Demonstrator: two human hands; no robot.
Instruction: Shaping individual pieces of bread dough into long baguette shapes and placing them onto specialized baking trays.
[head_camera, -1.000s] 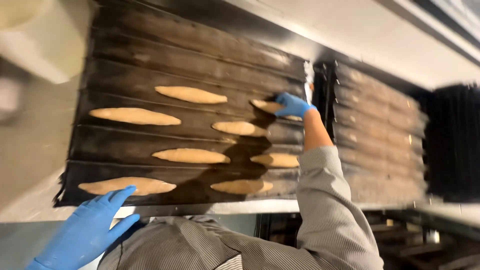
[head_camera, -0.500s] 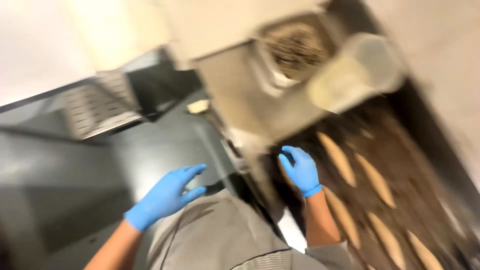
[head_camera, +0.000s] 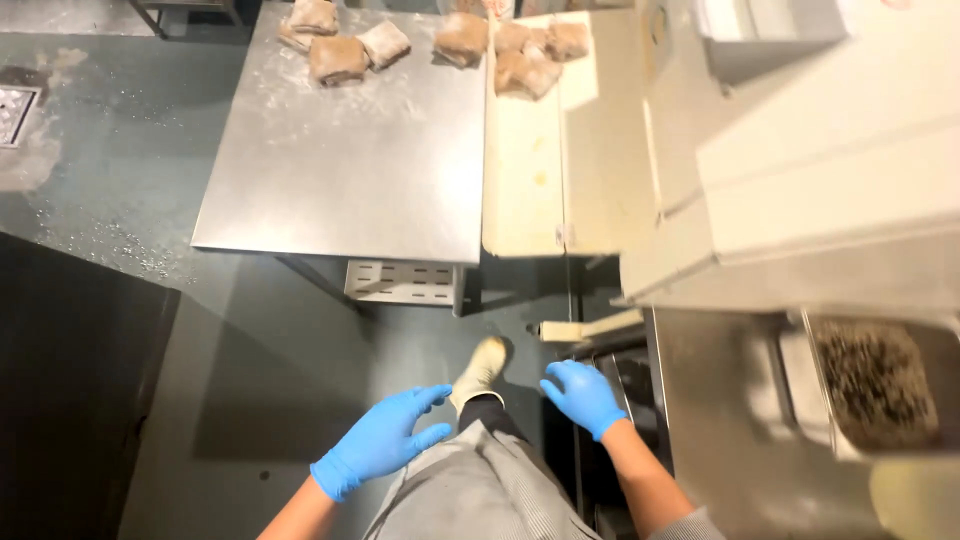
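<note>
Head view, looking down. Left hand (head_camera: 382, 442) in blue glove hangs over grey floor (head_camera: 290, 350), fingers spread, holding nothing. Right hand (head_camera: 583, 395), also blue-gloved, fingers loosely spread & empty, just above edge of dark rack (head_camera: 625, 390). Pale shoe (head_camera: 480, 370) between both hands. Steel table (head_camera: 350, 170) well ahead w/ floured dough pieces (head_camera: 340, 55) at far end; cream machine (head_camera: 800, 150) at right.

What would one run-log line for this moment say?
left hand: open, empty, above floor | right hand: open, empty | steel table: dough pieces at far edge
</note>
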